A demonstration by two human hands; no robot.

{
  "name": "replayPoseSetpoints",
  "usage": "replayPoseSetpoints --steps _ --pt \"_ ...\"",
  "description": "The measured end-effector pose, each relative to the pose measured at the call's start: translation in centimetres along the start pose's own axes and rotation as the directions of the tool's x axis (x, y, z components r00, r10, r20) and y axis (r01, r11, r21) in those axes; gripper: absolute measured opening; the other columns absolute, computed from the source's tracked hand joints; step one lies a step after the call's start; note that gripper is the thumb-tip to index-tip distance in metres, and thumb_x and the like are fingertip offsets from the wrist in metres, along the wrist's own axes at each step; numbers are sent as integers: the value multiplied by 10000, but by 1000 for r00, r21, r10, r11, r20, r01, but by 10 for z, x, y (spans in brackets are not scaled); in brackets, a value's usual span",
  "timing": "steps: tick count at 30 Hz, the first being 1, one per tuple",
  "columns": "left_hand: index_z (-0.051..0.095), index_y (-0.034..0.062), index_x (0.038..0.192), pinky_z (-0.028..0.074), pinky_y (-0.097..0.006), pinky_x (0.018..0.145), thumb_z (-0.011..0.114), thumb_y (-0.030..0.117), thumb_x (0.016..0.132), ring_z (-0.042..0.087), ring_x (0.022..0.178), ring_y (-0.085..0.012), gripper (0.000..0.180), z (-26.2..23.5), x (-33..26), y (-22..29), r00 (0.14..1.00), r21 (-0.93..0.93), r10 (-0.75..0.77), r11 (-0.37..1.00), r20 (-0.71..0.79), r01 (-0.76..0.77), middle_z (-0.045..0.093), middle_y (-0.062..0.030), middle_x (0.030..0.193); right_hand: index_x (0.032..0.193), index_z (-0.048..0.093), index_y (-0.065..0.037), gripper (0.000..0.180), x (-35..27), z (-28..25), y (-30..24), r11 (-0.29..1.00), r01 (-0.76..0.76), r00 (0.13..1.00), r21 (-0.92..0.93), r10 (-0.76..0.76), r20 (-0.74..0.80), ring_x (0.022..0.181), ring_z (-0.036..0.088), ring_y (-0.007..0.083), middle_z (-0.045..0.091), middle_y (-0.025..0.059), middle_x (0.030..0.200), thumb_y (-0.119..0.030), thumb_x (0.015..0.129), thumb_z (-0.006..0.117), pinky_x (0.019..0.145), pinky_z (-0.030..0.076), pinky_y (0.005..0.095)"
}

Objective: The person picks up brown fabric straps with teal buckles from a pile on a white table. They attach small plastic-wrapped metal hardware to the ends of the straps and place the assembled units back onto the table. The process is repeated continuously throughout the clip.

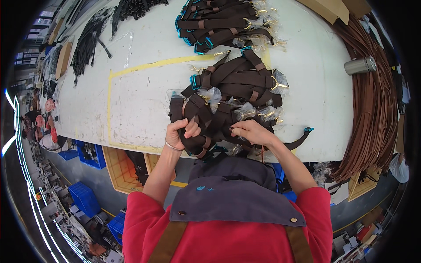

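A pile of dark brown webbing straps lies at the near edge of the white table, with brown keeper loops, teal-covered buckles and gold hooks in clear plastic wrap. My left hand is closed around a folded strap at the pile's left side. To its right, my right hand is closed in a pinch against the dark straps. What sits between its fingertips is too small to make out. One loose strap end with a teal tip curves out to the right.
Another heap of similar straps lies at the table's far side. Long brown strips and a steel flask are at the right. Black straps lie far left. Yellow tape marks the table. Crates stand below its near edge.
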State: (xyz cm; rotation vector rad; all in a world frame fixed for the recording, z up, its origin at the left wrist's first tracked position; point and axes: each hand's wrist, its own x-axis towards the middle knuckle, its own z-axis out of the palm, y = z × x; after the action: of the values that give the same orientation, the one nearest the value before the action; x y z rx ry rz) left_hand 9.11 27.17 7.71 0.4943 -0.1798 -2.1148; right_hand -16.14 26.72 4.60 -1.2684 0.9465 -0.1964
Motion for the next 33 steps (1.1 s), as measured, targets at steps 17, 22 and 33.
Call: replayPoseSetpoints --steps 17,22,33 --pt "547 -56 972 413 -332 573 524 92 790 557 579 -221 236 4 -5 8 997 123 -1 992 -78 10 597 -130 776 1020 550 43 343 -2 13 -7 978 -138 990 154 138 10 409 491 105 610 97 862 -249 852 484 364 369 215" --pt "541 -9 988 362 -317 540 482 89 808 530 550 -189 213 5 -15 10 999 131 33 991 -39 -27 600 -86 894 1022 560 41 342 -13 14 4 984 -80 993 160 93 -74 408 470 124 603 91 751 -234 833 486 409 403 278" --pt "554 18 975 322 -276 507 459 140 832 471 487 -159 211 -3 -19 -2 994 113 -35 992 -104 47 524 -101 571 1103 503 63 375 -18 15 4 987 -63 990 150 81 -114 403 466 109 619 118 860 -199 837 473 438 402 244"
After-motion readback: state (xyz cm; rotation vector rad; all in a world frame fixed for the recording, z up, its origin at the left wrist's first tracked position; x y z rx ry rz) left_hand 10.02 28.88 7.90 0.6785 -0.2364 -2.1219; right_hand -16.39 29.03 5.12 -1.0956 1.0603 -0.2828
